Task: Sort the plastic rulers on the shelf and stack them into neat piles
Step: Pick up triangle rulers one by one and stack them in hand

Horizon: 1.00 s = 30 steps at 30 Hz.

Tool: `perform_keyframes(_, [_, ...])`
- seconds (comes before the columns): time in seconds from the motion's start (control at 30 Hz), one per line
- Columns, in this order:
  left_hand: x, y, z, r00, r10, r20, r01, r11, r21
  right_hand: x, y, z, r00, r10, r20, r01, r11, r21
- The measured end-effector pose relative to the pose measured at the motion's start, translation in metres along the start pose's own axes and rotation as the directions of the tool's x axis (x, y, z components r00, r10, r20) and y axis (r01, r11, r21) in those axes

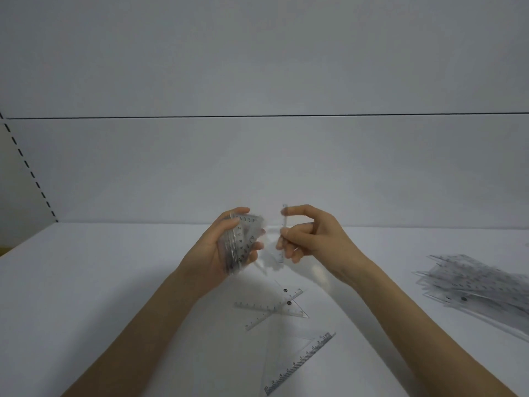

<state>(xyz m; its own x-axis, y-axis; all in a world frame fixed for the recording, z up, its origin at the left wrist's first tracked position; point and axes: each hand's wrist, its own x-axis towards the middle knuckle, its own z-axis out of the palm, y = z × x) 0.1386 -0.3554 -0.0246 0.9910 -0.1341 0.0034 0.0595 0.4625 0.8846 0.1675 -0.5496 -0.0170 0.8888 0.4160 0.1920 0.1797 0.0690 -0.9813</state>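
Fingers of the left hand curl around a bundle of clear set squares, with the thumb pressed across the near face and the other fingertips showing through the plastic on the far side. The bundle is held upright above the white shelf, its printed numbers facing the camera and its edges slightly fanned. Just to the right, with a small gap between the two, the right hand pinches a single clear ruler piece between forefinger and thumb. The remaining fingers are loosely bent beneath it. This piece is seen edge-on and stands nearly vertical, so its shape cannot be made out. Both hands hover in the air, with the forearms reaching in from the bottom corners. Below and between the wrists, a few small clear rulers lie crossed over one another on the shelf surface. Nearer the camera and a little further right rests a large clear set square, its graduated edge running diagonally. Well apart at the far right edge sits a loose, untidy pile of clear rulers, overlapping at slightly different angles and blurred in this view.
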Motion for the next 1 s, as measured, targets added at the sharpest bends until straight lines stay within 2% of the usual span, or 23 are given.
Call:
perform_keyframes(0.1, [0.0,-0.005,0.004,1.0,-0.016,0.026,0.015,0.998,0.062,0.001,0.006,0.013,0.997,0.069,-0.047,-0.062,0.987,0.148])
perform_keyframes(0.17, [0.001,-0.008,0.004,0.999,-0.024,0.035,0.02,0.995,0.103,0.0,0.008,0.018,0.994,0.086,-0.061,-0.075,0.984,0.16])
perform_keyframes(0.2, [0.0,-0.009,0.004,0.999,-0.025,0.041,0.02,0.992,0.127,0.0,0.009,0.02,0.994,0.076,-0.073,-0.068,0.992,0.104])
perform_keyframes(0.27, [-0.001,-0.01,0.004,0.998,-0.038,0.056,0.028,0.987,0.158,-0.001,0.011,0.022,0.992,0.03,-0.123,-0.046,0.991,-0.125])
perform_keyframes(0.33, [-0.002,-0.011,0.003,0.995,-0.056,0.081,0.04,0.982,0.184,0.001,0.014,0.024,0.985,-0.021,-0.173,-0.04,0.939,-0.341])
perform_keyframes(0.5, [0.0,-0.011,0.001,0.996,-0.039,0.076,0.028,0.99,0.136,0.007,0.019,0.016,0.965,-0.117,-0.234,-0.043,0.811,-0.583])
perform_keyframes(0.63, [0.002,-0.01,-0.001,0.997,-0.021,0.068,0.012,0.992,0.129,0.008,0.022,0.008,0.964,-0.144,-0.225,-0.044,0.745,-0.665])
perform_keyframes(0.7, [0.004,-0.009,-0.002,1.0,0.017,-0.002,-0.017,0.993,0.113,0.007,0.018,0.002,0.976,-0.135,-0.173,-0.022,0.723,-0.69])
perform_keyframes(0.77, [0.006,-0.007,-0.005,0.994,0.057,-0.093,-0.049,0.995,0.086,0.003,0.01,-0.004,0.998,-0.067,0.006,0.051,0.691,-0.721])
perform_keyframes(0.8, [0.007,-0.006,-0.007,0.989,0.076,-0.126,-0.067,0.995,0.076,0.001,0.006,-0.005,0.992,0.007,0.128,0.093,0.652,-0.752])
perform_keyframes(0.87, [0.009,-0.005,-0.01,0.982,0.109,-0.157,-0.101,0.993,0.057,-0.003,0.004,-0.002,0.932,0.188,0.31,0.168,0.535,-0.828])
perform_keyframes(0.93, [0.008,-0.003,-0.012,0.977,0.128,-0.168,-0.123,0.992,0.039,-0.002,0.008,0.004,0.889,0.277,0.365,0.219,0.444,-0.869])
perform_keyframes(1.0, [0.008,-0.001,-0.012,0.976,0.133,-0.17,-0.131,0.991,0.025,-0.001,0.011,0.006,0.893,0.255,0.371,0.235,0.44,-0.867])
